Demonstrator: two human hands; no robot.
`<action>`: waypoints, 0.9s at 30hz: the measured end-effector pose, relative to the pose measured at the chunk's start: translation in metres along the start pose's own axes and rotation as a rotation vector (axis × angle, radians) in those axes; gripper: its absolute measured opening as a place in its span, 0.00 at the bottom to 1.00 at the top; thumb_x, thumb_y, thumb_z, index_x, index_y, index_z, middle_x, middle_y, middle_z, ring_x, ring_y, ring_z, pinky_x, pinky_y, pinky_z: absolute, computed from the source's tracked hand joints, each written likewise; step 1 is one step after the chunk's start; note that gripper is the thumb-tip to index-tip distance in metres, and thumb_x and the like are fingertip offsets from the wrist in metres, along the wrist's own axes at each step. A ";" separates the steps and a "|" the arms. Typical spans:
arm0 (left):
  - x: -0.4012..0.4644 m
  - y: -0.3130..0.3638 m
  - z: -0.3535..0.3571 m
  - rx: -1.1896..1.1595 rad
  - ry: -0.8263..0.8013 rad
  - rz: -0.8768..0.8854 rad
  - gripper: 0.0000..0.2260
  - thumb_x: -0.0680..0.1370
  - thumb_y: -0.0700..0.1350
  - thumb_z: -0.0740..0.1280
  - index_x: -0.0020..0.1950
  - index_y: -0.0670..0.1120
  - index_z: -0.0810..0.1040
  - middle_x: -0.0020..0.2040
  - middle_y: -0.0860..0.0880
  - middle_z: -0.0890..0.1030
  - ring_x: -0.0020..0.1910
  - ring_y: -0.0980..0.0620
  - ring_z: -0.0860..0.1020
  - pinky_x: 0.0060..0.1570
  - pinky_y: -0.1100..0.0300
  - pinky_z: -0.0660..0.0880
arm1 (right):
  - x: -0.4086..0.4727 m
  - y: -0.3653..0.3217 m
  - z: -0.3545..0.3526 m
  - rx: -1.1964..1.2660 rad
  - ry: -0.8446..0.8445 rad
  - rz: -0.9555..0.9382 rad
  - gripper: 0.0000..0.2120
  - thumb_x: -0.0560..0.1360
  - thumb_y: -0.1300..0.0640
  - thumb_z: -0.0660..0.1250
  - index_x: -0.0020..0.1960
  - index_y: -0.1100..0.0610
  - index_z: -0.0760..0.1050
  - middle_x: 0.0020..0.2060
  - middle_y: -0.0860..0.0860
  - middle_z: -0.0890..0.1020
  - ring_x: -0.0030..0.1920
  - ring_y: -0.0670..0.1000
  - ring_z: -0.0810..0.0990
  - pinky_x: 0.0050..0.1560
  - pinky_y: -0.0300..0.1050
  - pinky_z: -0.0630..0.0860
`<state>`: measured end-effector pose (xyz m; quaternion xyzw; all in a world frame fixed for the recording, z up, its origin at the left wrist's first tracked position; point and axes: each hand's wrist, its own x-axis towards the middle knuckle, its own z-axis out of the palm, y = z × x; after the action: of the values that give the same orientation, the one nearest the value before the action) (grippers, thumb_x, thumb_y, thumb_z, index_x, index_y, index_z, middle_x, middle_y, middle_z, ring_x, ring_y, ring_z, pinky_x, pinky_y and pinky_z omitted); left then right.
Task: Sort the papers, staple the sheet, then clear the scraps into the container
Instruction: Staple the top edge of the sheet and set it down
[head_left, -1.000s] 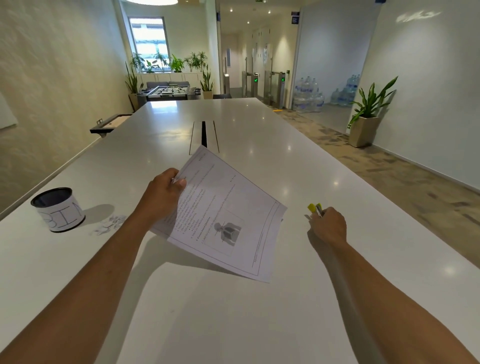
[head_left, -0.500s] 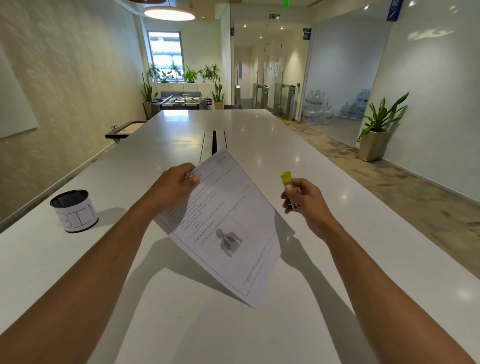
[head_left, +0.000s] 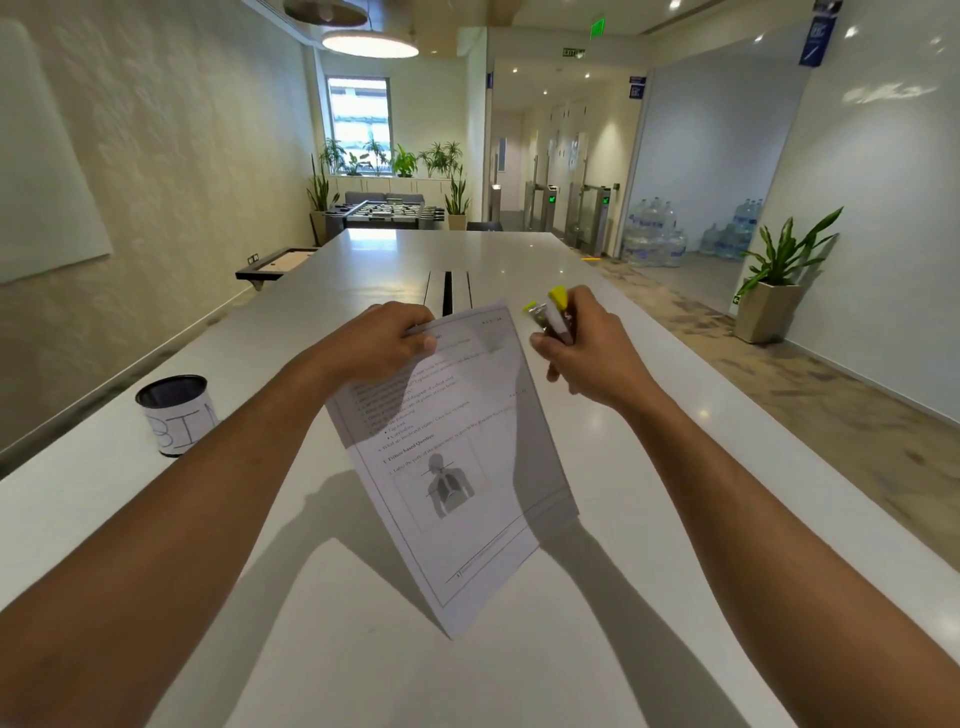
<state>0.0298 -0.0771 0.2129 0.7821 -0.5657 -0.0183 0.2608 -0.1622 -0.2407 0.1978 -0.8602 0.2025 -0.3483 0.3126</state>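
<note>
The left hand (head_left: 382, 340) pinches the top edge of the printed papers (head_left: 457, 457) between thumb and curled fingers, holding them up above the white worktop (head_left: 649, 519) so they hang slanting down toward the person. Just right of the papers' top corner, the right hand (head_left: 587, 353) grips a small yellow-tipped stapler (head_left: 551, 317). The dark container (head_left: 176, 413) marked BIN stands on the worktop well left of the papers

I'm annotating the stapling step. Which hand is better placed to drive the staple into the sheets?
The right hand: it grips the yellow stapler just beside the papers' top corner. The left hand pinches the papers' top edge, holding them up, so it cannot easily do both.
</note>
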 end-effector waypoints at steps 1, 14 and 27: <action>0.000 0.001 0.000 0.006 -0.008 0.003 0.08 0.81 0.49 0.62 0.42 0.54 0.74 0.39 0.56 0.77 0.39 0.53 0.75 0.37 0.56 0.69 | 0.001 -0.002 -0.002 -0.032 0.002 -0.010 0.11 0.77 0.59 0.65 0.57 0.57 0.66 0.48 0.55 0.80 0.37 0.53 0.82 0.26 0.35 0.73; 0.005 0.007 -0.004 0.053 -0.049 0.022 0.09 0.81 0.49 0.62 0.40 0.56 0.72 0.40 0.57 0.76 0.41 0.53 0.75 0.38 0.56 0.69 | 0.003 -0.013 -0.016 -0.282 -0.216 -0.132 0.22 0.76 0.38 0.61 0.60 0.54 0.69 0.42 0.47 0.75 0.40 0.44 0.73 0.41 0.43 0.71; 0.006 0.011 -0.002 0.084 -0.035 0.033 0.09 0.81 0.49 0.62 0.40 0.57 0.72 0.41 0.59 0.76 0.42 0.51 0.76 0.39 0.55 0.69 | 0.004 -0.007 -0.019 -0.328 -0.113 -0.183 0.24 0.74 0.39 0.65 0.62 0.54 0.72 0.55 0.50 0.78 0.52 0.48 0.75 0.53 0.50 0.75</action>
<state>0.0230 -0.0838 0.2211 0.7825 -0.5831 -0.0039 0.2182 -0.1727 -0.2451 0.2152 -0.9326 0.1598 -0.2887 0.1460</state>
